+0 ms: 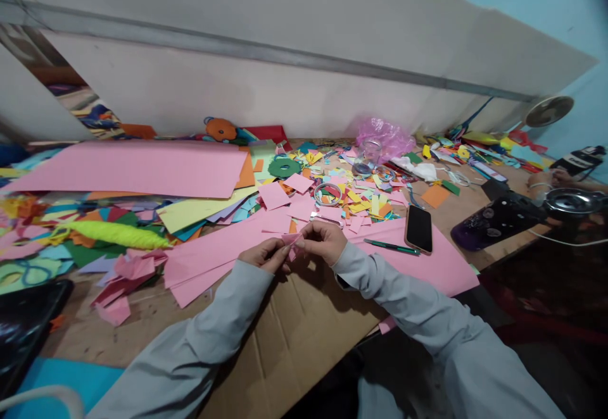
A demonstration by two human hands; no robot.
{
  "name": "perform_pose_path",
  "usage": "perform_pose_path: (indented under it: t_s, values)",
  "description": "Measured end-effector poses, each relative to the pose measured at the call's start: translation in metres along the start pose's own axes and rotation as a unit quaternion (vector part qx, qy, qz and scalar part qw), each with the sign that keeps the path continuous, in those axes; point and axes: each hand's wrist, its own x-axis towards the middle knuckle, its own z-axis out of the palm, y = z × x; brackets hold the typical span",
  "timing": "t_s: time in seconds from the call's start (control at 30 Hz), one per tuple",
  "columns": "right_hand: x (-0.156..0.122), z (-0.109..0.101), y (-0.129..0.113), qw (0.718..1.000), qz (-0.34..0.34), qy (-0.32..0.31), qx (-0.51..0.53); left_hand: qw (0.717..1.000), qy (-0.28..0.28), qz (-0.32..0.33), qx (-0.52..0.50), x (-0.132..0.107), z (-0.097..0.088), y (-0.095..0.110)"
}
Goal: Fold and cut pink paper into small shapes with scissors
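My left hand (264, 256) and my right hand (323, 240) meet over a brown cardboard sheet (294, 330) near the table's front edge. Both pinch one small folded piece of pink paper (291, 239) between their fingertips. Grey sleeves cover both forearms. Long pink paper sheets (223, 248) lie just beyond and to both sides of the hands. A heap of folded pink pieces (124, 278) sits to the left of my left hand.
A black phone (418, 228) and a green pen (391, 247) lie right of my hands. Coloured paper scraps (351, 191), a tape roll (327, 193) and a big pink sheet (137, 167) fill the table. Another person's hand (546, 180) shows at far right.
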Motion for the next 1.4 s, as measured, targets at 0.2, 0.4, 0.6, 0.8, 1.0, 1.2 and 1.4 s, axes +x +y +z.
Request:
perform_pose_path:
  t_s: [0.2,0.4,0.6,0.8,1.0,1.2,1.4]
  values:
    - [-0.001,0.000,-0.002,1.000,0.002,0.012,-0.009,0.998,-0.020,-0.023,-0.048,-0.003,0.002,0.006]
    - [-0.002,-0.001,-0.001,1.000,0.010,-0.004,0.004,0.996,-0.033,-0.008,-0.079,-0.002,0.004,0.004]
    - [-0.004,0.000,-0.005,1.000,0.002,-0.007,-0.027,0.990,-0.032,-0.054,-0.123,-0.001,0.001,0.005]
    - [-0.003,-0.006,-0.010,0.969,-0.192,-0.041,-0.151,0.979,-0.019,-0.108,-0.169,0.005,-0.006,0.007]
    - [-0.004,-0.007,-0.011,0.955,-0.211,-0.056,-0.201,0.975,-0.061,-0.111,-0.184,0.006,-0.006,0.010]
    - [-0.004,-0.005,-0.010,0.983,-0.123,0.005,-0.132,0.986,-0.073,-0.064,-0.133,0.002,0.002,0.004]
    - [-0.005,-0.003,-0.004,0.988,-0.101,0.036,-0.110,0.996,-0.069,0.001,-0.064,0.001,0.005,-0.004]
